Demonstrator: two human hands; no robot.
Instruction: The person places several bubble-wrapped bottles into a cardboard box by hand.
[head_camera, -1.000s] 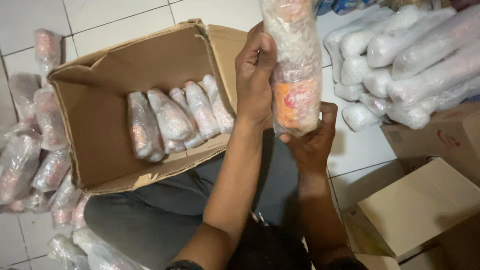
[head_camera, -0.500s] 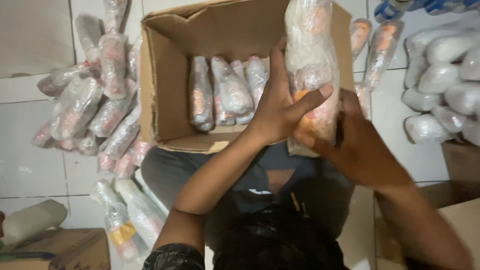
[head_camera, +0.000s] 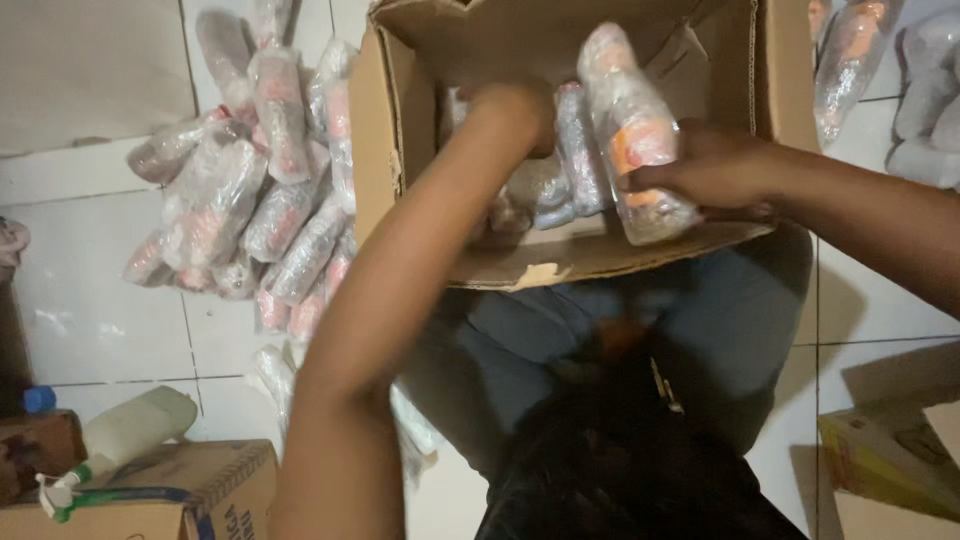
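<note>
Clear plastic-wrapped packet (head_camera: 635, 140), long, with orange and white contents, clamped in the right hand (head_camera: 712, 168) over the open cardboard box (head_camera: 590, 255). Left hand (head_camera: 515, 110) reaches inside among similar packets (head_camera: 575, 150); its grip cannot be told.

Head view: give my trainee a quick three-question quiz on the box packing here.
1. True or false: the right hand grips a plastic-wrapped pack above the cardboard box.
2. Where is the left hand? A) on the floor pile B) reaching inside the box C) on the spray bottle
3. Fill in: the loose pile of wrapped packs lies on the tiled floor to the ____ of the box in the picture.

Key: 1 true; 2 B; 3 left
</note>
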